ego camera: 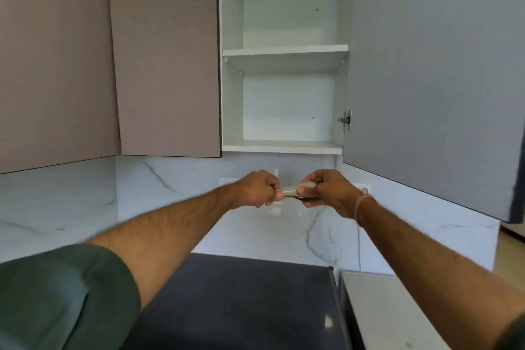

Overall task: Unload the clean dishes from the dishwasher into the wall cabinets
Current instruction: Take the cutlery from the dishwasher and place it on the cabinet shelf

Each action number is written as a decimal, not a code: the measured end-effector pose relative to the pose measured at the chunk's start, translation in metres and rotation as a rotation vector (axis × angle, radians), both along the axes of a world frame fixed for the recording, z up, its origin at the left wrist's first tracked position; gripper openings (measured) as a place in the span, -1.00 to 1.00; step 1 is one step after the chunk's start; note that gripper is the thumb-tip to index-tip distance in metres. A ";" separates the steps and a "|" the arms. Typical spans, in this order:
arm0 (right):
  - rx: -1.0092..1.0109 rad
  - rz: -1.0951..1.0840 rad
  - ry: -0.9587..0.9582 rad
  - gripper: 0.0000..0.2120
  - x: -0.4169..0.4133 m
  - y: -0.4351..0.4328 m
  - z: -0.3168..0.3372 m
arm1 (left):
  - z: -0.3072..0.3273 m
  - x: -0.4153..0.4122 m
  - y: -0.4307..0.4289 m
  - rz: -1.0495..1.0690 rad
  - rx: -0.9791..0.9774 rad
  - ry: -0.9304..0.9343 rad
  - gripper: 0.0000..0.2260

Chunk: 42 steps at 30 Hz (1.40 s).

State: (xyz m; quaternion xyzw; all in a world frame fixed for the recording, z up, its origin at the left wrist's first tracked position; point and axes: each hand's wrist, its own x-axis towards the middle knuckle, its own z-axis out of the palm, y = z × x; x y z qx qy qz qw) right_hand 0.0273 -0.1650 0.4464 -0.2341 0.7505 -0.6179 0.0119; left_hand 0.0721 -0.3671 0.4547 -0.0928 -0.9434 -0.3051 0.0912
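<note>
Both my hands are raised below an open white wall cabinet (284,148). My left hand (257,189) is curled round the handles of a small bunch of metal cutlery (289,193). My right hand (326,190) pinches the other end of the same cutlery, where dark spoon bowls show under its fingers. The pieces are blurred and lie roughly level between the hands. Both cabinet shelves, the upper shelf (285,50) and the bottom one, show nothing on them.
The grey cabinet door (434,79) stands swung open on the right. Two closed taupe doors (113,60) hang on the left. Behind the hands is a white marble backsplash (170,199). Below lies a dark countertop (241,301), with a light surface (397,315) at right.
</note>
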 end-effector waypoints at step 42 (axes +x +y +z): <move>0.634 -0.552 -0.269 -0.88 -0.402 -0.044 0.136 | 0.116 -0.474 -0.022 -0.349 -0.339 0.022 -0.83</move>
